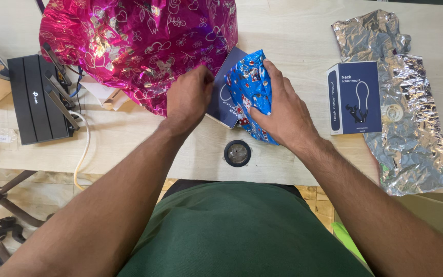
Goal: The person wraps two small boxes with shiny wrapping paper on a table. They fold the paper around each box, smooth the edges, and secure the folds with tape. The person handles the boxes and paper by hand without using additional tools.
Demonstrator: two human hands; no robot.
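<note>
**Two hands on a half-wrapped box at the near middle of the table**

A dark blue box lies near the middle of the wooden table, a little back from its near edge, tilted so that one corner points toward the person. Blue patterned foil wrap covers its right part and stands up in a crumpled fold. The right hand lies spread over this blue wrap, fingers curled around the top of the fold and thumb pressed against its near side, so the wrap is held down on the box. The left hand is closed loosely, knuckles up, its fingertips at the left edge of the box; what they pinch there cannot be made out.

Just behind the left hand, a large sheet of pink foil wrap printed with hearts billows up toward the far edge. Near the table's near edge, just in front of the box, sits a small round roll of tape. Toward the right edge a second dark blue box rests partly on a crinkled sheet of silver foil wrap. By the left edge lies a black router with folded antennas.
</note>
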